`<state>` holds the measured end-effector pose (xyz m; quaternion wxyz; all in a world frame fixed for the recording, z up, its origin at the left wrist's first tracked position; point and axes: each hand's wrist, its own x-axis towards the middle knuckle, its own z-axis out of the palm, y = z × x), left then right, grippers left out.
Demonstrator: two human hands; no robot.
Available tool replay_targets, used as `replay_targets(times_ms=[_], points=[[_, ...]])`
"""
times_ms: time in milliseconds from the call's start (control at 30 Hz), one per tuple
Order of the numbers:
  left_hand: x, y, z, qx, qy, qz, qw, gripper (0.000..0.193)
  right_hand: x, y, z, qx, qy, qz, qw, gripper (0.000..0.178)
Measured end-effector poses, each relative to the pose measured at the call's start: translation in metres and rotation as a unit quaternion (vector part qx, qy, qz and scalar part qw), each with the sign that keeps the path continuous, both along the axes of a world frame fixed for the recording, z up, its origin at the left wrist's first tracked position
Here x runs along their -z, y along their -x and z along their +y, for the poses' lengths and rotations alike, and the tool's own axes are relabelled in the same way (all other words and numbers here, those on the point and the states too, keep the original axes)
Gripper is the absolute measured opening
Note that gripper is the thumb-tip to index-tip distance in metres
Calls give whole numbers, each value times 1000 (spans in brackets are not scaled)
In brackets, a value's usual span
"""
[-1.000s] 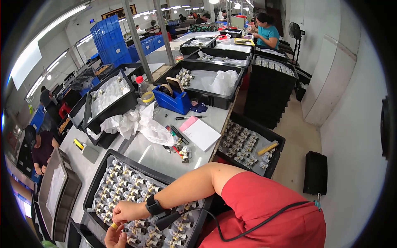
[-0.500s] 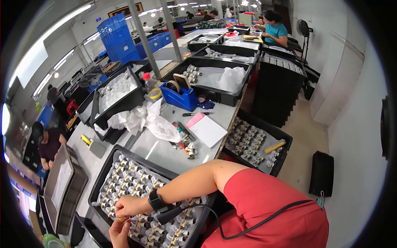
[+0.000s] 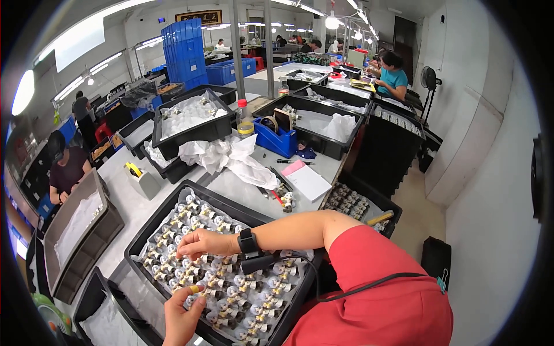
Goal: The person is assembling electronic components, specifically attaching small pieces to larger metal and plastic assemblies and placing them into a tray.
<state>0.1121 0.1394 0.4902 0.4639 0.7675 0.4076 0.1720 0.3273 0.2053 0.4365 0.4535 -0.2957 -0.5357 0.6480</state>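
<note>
A black tray (image 3: pixel 151 281) lined with thin white sheet holds rows of small figurines (image 3: pixel 235 293) with pale round heads, yellowish middles and dark bases. Above its middle rows is my right hand (image 3: pixel 199 243), its fingers curled together over the figurines; whatever they pinch is hidden beneath them. A black band with a cable circles my right wrist. At the tray's near-left edge, my left hand (image 3: pixel 182 314) has thumb and forefinger apart, nothing visible between them. A yellow wrap sits near the forefinger's tip, close to the nearest figurines.
Crumpled white plastic (image 3: pixel 228 158), a blue tape dispenser (image 3: pixel 276 138), a notepad (image 3: pixel 307 180) and a red-capped jar (image 3: pixel 244 120) lie beyond the tray. A grey bin (image 3: pixel 86 230) and a tool holder (image 3: pixel 143 181) stand left. Stacked black trays (image 3: pixel 385 155) rise right. Co-workers sit farther off.
My hands were together at the tray's left side, around a small yellowish spot. Now they are apart: the right is over the figurines, the left nearer me. The view has shifted.
</note>
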Motion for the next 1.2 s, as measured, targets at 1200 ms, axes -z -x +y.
replay_targets(times_ms=[1200], points=[[41, 65, -105, -342, -205, 312, 862, 62, 7, 21, 4, 14, -208, -93, 974, 15]])
